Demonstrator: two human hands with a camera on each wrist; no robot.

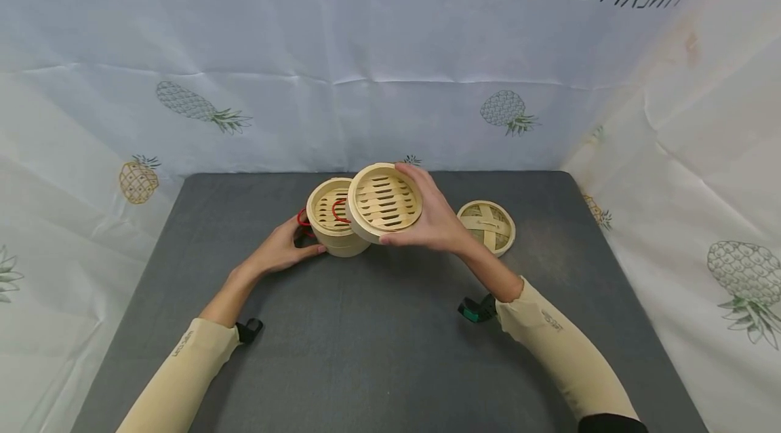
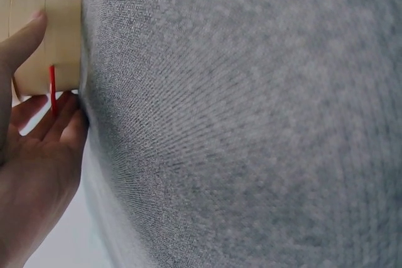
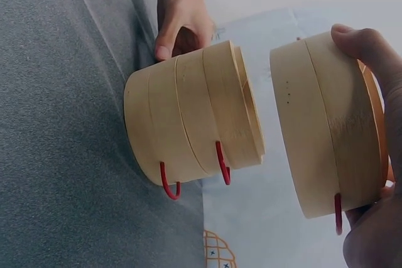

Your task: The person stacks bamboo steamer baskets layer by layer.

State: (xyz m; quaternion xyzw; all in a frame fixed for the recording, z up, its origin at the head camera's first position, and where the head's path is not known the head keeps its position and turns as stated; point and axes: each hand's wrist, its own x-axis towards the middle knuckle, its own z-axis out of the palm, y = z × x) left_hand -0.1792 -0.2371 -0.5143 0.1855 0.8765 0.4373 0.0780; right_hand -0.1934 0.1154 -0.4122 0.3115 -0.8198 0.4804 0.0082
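Note:
My right hand [image 1: 436, 219] grips a round bamboo steamer basket [image 1: 387, 199] by its side, thumb and fingers on opposite edges. The basket is raised and tilted, its slatted floor showing in the head view. In the right wrist view a gap separates it from the stacked bamboo steamer baskets [image 3: 188, 111] on the table, which carry red loop handles [image 3: 223, 164]. Around the left side of that stack my left hand [image 1: 283, 246] holds on, thumb on the front wall. The left wrist view shows its fingers by a red loop [image 2: 53, 86].
A woven bamboo lid [image 1: 487, 226] lies on the dark grey table [image 1: 366, 352], behind my right forearm. White cloth [image 1: 390, 33] with pineapple prints hangs around the table's back and sides. Black wrist devices [image 1: 250, 330] hang at both cuffs.

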